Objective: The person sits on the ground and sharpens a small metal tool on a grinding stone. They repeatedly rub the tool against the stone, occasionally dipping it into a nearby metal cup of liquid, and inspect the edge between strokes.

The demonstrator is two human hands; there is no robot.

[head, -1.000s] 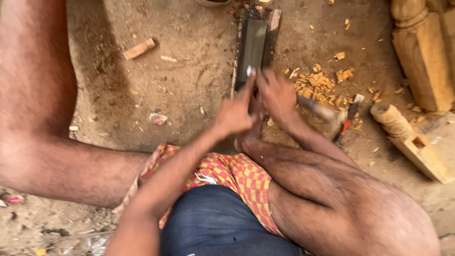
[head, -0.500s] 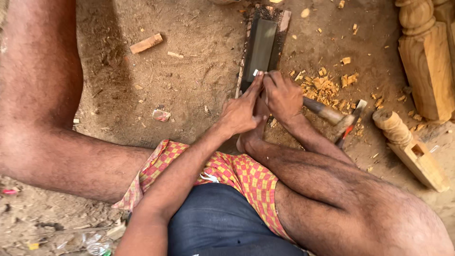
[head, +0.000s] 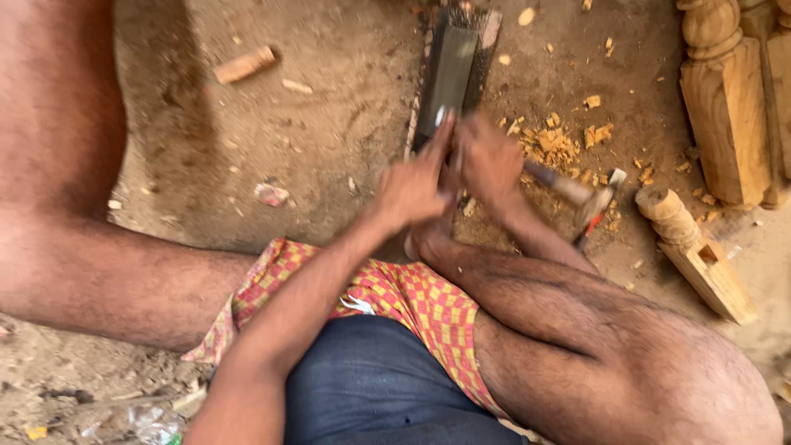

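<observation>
Surface: bare packed earth floor [head: 313, 148], sandy brown, dusty, pitted and strewn with grit. No walls in view; the person sits on the ground, legs folded to left and right.

Principal item: dark flat block [head: 451, 78], long and narrow, smooth with a dull sheen, lying on the floor at far centre. Long axis runs near to far, tilted slightly right at the far end; near end sits under the hands, far end points away from the person toward the top edge. A paler wooden strip lies along its right side, touching.

Left hand [head: 416, 188]: fingers pressed together, tips extended onto the near end of the block, pinning a small pale metal piece there; blurred, so its kind cannot be told.

Right hand [head: 488, 158]: closed, fingers curled, just beside the left hand and touching it; what it pinches cannot be told.

Hammer [head: 577, 196]: metal head with red-marked handle, lying on the floor just right of the right wrist.

Wood chips [head: 560, 147]: pale orange, ragged, heaped right of the block.

Turned wooden posts [head: 729, 107]: light timber, carved bulbs and square sections, far right. A smaller turned piece [head: 696, 251] with a square notch lies nearer.

Wood offcut [head: 244, 64]: small, far left.

Checked cloth [head: 404, 301]: red and yellow, across the lap.
</observation>
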